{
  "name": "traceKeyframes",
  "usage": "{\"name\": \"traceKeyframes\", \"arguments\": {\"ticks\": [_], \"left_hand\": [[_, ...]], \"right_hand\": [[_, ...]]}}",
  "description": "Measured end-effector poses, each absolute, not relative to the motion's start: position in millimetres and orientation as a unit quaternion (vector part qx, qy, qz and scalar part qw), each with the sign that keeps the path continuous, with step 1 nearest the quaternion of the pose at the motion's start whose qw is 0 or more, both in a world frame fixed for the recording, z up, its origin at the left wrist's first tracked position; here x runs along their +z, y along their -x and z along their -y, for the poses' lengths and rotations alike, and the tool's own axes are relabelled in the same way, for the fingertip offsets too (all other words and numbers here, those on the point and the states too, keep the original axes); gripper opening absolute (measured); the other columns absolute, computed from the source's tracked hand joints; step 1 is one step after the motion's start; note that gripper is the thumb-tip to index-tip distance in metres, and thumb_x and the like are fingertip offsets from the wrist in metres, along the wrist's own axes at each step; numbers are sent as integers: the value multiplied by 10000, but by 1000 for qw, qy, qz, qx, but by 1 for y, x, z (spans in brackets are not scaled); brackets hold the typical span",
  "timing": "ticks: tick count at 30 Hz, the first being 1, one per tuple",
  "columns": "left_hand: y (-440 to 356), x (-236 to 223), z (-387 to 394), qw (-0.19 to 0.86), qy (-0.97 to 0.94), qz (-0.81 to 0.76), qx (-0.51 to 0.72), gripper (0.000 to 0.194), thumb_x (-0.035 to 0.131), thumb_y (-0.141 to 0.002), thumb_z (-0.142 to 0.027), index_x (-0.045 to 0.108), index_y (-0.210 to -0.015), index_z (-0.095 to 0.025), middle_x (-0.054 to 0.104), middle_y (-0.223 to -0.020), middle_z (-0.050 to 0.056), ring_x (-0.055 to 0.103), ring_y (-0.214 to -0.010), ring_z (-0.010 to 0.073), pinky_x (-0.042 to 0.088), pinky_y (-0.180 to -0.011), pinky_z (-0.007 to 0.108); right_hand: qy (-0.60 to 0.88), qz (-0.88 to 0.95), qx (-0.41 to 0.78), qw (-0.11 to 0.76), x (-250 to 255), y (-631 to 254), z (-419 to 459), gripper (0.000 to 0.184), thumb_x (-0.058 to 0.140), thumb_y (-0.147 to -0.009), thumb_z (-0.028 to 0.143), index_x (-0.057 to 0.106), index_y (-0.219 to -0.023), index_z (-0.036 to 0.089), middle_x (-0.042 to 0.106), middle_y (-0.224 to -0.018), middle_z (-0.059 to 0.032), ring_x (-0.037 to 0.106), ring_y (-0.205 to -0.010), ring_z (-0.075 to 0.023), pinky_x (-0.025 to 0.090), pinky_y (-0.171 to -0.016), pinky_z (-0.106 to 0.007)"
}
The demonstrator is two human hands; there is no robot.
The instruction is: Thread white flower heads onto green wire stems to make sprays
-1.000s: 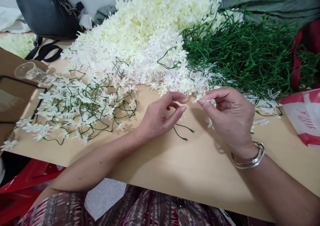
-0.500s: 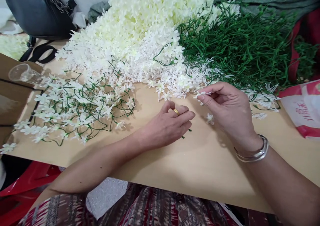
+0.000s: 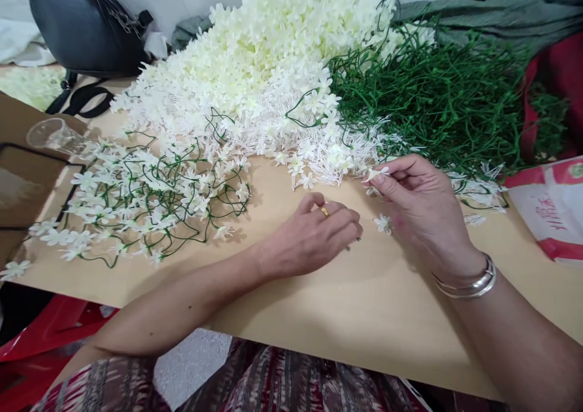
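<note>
My right hand [image 3: 416,206], with a silver bangle at its wrist, pinches a small white artificial flower [image 3: 376,173] between thumb and forefinger. My left hand [image 3: 321,233], a gold ring on one finger, is curled just above the table. Small dark green tips of a plastic stem [image 3: 348,248] poke out below its fingers; most of that stem is hidden in the hand. A loose white flower [image 3: 383,224] lies on the table between the hands. Left of them spreads a pile of white flowers joined to green stems [image 3: 168,187].
Behind the hands rises a heap of cream-white flowers [image 3: 291,48], with a tangle of green stems [image 3: 437,96] to its right. A black bag [image 3: 86,27] and a clear plastic cup [image 3: 48,136] are at left. A red and white packet [image 3: 549,209] lies at right.
The view has shifted slightly. My right hand keeps its pinch on the flower, which has turned a little. The stem tips under my left hand show less than before.
</note>
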State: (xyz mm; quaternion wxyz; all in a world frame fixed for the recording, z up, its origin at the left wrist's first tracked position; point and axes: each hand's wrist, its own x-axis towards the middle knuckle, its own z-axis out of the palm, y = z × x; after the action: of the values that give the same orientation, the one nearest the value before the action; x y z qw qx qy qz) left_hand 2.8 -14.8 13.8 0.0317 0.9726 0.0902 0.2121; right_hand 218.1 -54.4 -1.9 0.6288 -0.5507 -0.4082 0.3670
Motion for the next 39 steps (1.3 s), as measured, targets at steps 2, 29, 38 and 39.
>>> {"name": "traceKeyframes", "arguments": {"ticks": [2, 29, 38, 39], "left_hand": [[0, 14, 8, 145, -928, -153, 307, 140, 489, -1132, -197, 627, -1121, -181, 786, -1061, 53, 719, -966, 166, 516, -949, 370], [4, 17, -3, 357, -823, -210, 390, 41, 726, -1010, -209, 717, -988, -176, 824, -958, 53, 782, -825, 128, 629, -747, 231], [4, 9, -2, 304, -852, -208, 371, 102, 690, -1049, -260, 697, -1009, -166, 810, -921, 51, 777, -816, 138, 617, -738, 235], [4, 8, -2, 307, -850, -209, 374, 102, 695, -1047, -261, 695, -1010, -166, 811, -923, 50, 777, -817, 138, 615, -736, 235]], "right_hand": [[526, 405, 417, 622, 2, -218, 55, 269, 963, -754, 446, 750, -841, 307, 739, -809, 28, 665, -721, -164, 556, -681, -312], [506, 453, 533, 504, 19, -197, 64, 317, 883, -816, 565, 739, -818, 283, 734, -801, -1, 627, -645, -158, 533, -572, -304], [532, 472, 517, 476, 19, -198, 68, 270, 854, -861, 515, 745, -843, 269, 688, -720, 22, 571, -594, -132, 488, -546, -275], [533, 471, 516, 477, 18, -198, 68, 273, 854, -862, 515, 743, -846, 266, 687, -720, 22, 573, -597, -133, 493, -552, -276]]}}
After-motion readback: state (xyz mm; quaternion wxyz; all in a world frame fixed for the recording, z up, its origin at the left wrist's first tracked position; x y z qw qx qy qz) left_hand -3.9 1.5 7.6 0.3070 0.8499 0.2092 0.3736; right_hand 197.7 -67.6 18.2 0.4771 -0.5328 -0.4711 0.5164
